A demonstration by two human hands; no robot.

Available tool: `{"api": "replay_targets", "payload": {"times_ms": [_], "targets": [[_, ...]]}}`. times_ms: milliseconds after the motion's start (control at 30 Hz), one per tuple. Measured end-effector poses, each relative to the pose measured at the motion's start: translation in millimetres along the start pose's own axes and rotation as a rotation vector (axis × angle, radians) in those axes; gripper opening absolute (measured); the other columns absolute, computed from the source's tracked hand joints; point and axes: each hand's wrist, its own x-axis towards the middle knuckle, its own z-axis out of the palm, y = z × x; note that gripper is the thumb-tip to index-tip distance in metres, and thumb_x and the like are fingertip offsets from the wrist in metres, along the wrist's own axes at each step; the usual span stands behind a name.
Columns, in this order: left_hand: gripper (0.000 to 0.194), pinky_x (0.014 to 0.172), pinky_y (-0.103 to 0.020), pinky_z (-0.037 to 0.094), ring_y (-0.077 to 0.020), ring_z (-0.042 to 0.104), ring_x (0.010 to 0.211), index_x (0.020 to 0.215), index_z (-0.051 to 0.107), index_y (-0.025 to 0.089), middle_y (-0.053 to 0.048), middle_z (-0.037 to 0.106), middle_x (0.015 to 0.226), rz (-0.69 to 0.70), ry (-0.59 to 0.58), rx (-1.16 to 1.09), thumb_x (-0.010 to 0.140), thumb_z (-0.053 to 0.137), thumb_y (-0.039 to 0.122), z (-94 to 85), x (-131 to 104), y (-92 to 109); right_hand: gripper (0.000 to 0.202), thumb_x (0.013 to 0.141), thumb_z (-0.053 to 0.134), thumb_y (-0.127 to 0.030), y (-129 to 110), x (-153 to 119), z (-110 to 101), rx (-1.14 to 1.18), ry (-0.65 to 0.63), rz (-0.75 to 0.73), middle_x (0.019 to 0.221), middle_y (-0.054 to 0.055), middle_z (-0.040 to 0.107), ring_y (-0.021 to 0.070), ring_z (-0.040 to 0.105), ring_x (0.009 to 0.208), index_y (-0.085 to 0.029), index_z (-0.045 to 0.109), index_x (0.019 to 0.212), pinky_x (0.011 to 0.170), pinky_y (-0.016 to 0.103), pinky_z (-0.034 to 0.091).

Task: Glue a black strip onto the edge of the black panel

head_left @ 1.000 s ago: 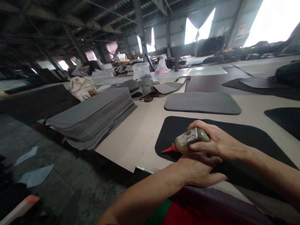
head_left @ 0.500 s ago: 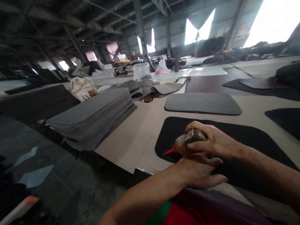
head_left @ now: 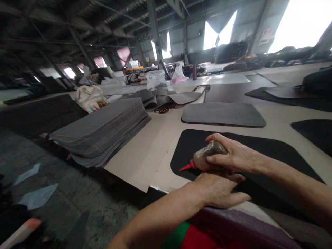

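Right hand wrapped tight round grimy brown glue bottle, red nozzle pointing left over black mat; left hand flat, holding nothing.

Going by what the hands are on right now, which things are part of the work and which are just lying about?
In hand:
- right hand gripping a red-tipped squeeze bottle
- left hand flat on the black mat, nozzle over its near edge

Lying about:
- grey mat beyond it
- stack of grey sheets to the left
- printed bag behind the stack
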Motion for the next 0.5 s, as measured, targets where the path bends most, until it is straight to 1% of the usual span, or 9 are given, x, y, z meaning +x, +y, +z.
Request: {"api": "replay_targets", "payload": {"times_ms": [67,100,167,233,267,333,367,433,500], "targets": [[0.054,0.106,-0.052,0.050,-0.0366,0.054,0.128,0.137,0.057,0.019,-0.015,0.057,0.139,-0.001,0.014,-0.011,0.098,0.051,0.055,-0.1,0.1,0.3,0.055,0.087,0.058,-0.055,-3.3,-0.2,0.7,-0.025,0.025,-0.022,0.102,0.002,0.063,0.0224,0.062,0.090,-0.030,0.045,0.134,0.077,0.035,0.049],[0.054,0.106,-0.055,0.049,-0.0380,0.053,0.128,0.137,0.056,0.019,-0.015,0.055,0.141,-0.016,0.010,-0.012,0.098,0.051,0.055,-0.5,0.2,0.9,0.052,0.089,0.054,-0.056,-4.5,0.0,0.9,-0.033,0.032,-0.046,0.103,0.002,0.063,0.0225,0.062,0.091,-0.029,0.047,0.132,0.078,0.035,0.048],[0.054,0.107,-0.058,0.047,-0.0401,0.051,0.130,0.139,0.055,0.020,-0.015,0.050,0.147,-0.045,-0.013,-0.020,0.098,0.050,0.056,-1.8,0.7,2.1,0.046,0.091,0.049,-0.060,-6.0,0.6,0.8,-0.045,0.043,-0.073,0.102,0.003,0.064,0.0224,0.063,0.090,-0.027,0.053,0.123,0.077,0.035,0.048],[0.056,0.110,-0.058,0.045,-0.0399,0.049,0.133,0.140,0.054,0.020,-0.015,0.048,0.148,-0.055,-0.048,-0.029,0.098,0.049,0.057,-2.6,1.3,2.8,0.048,0.088,0.055,-0.063,-6.2,1.3,0.2,-0.030,0.023,-0.050,0.099,0.002,0.065,0.0220,0.063,0.087,-0.027,0.054,0.118,0.074,0.034,0.049],[0.058,0.111,-0.057,0.043,-0.0395,0.048,0.134,0.142,0.052,0.020,-0.016,0.049,0.148,-0.066,-0.073,-0.034,0.098,0.048,0.058,-2.7,1.4,2.9,0.052,0.083,0.062,-0.063,-6.0,1.3,-0.3,-0.017,0.003,-0.026,0.098,0.001,0.066,0.0217,0.064,0.086,-0.027,0.053,0.119,0.073,0.033,0.049],[0.062,0.112,-0.058,0.040,-0.0389,0.045,0.136,0.146,0.048,0.022,-0.016,0.052,0.145,-0.096,-0.111,-0.044,0.098,0.045,0.061,-2.0,1.4,2.4,0.068,0.069,0.079,-0.053,-5.8,0.8,-1.3,0.002,-0.049,0.009,0.098,-0.001,0.067,0.0214,0.064,0.086,-0.028,0.048,0.125,0.071,0.030,0.050],[0.063,0.112,-0.058,0.040,-0.0383,0.045,0.137,0.147,0.047,0.023,-0.015,0.053,0.144,-0.103,-0.118,-0.048,0.098,0.043,0.062,-1.4,1.3,2.0,0.075,0.065,0.083,-0.047,-5.9,0.2,-1.7,0.000,-0.069,0.011,0.100,-0.002,0.067,0.0211,0.065,0.087,-0.028,0.046,0.127,0.071,0.029,0.051],[0.062,0.110,-0.056,0.044,-0.0374,0.048,0.135,0.146,0.048,0.023,-0.015,0.056,0.141,-0.104,-0.113,-0.045,0.098,0.043,0.062,0.0,1.2,1.0,0.074,0.064,0.083,-0.041,-7.1,-1.5,-2.2,-0.025,-0.065,-0.003,0.100,-0.003,0.067,0.0204,0.065,0.089,-0.028,0.046,0.127,0.074,0.029,0.051],[0.061,0.103,-0.054,0.050,-0.0378,0.052,0.130,0.144,0.051,0.024,-0.016,0.058,0.138,-0.091,-0.092,-0.022,0.097,0.045,0.062,1.6,1.7,0.1,0.065,0.069,0.079,-0.043,-9.3,-3.5,-2.5,-0.051,-0.020,-0.030,0.097,-0.004,0.066,0.0195,0.064,0.087,-0.029,0.048,0.123,0.074,0.029,0.050]]}}
